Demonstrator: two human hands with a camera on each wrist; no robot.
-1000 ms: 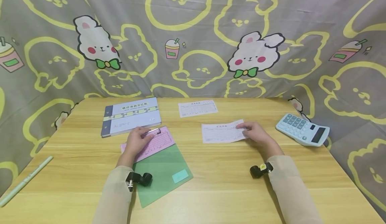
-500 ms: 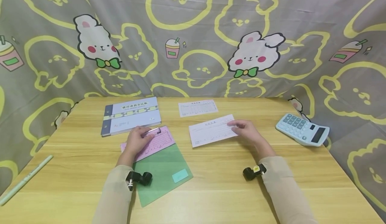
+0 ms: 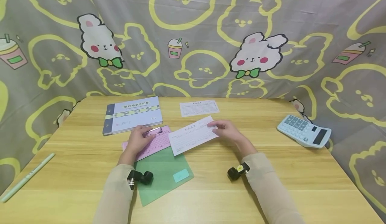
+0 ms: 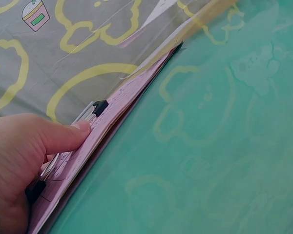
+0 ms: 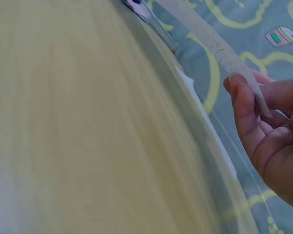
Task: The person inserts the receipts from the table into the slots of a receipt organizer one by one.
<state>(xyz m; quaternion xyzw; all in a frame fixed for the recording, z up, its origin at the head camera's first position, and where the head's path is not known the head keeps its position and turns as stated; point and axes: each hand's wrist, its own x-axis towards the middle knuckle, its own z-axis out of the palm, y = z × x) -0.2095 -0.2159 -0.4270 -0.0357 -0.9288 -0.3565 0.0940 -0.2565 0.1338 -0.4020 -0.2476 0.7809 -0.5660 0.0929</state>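
A green clipboard [image 3: 163, 173] carries pink printed slips [image 3: 155, 147] under a metal clip [image 3: 155, 131]. My left hand [image 3: 138, 142] rests at the clip; in the left wrist view the thumb of that hand [image 4: 34, 151] presses on the clip [image 4: 95, 109]. Pinched by its right end, a white printed slip [image 3: 193, 135] hangs from my right hand [image 3: 230, 133], its left edge over the clipboard's right side. The right wrist view shows this slip [image 5: 219, 48] between thumb and fingers of the hand [image 5: 278, 131], raised off the table.
Behind the clipboard lies a blue-white ledger book [image 3: 134, 116]. A second white slip [image 3: 199, 108] is at the back middle. A light blue calculator [image 3: 304, 131] sits at the right, a pale green pen [image 3: 28, 177] at the left. A patterned curtain [image 3: 199, 26] borders the table [image 3: 217, 197].
My right hand has lifted the white slip and carried it left from the middle right of the table to the clipboard. The left hand has stayed at the clip.
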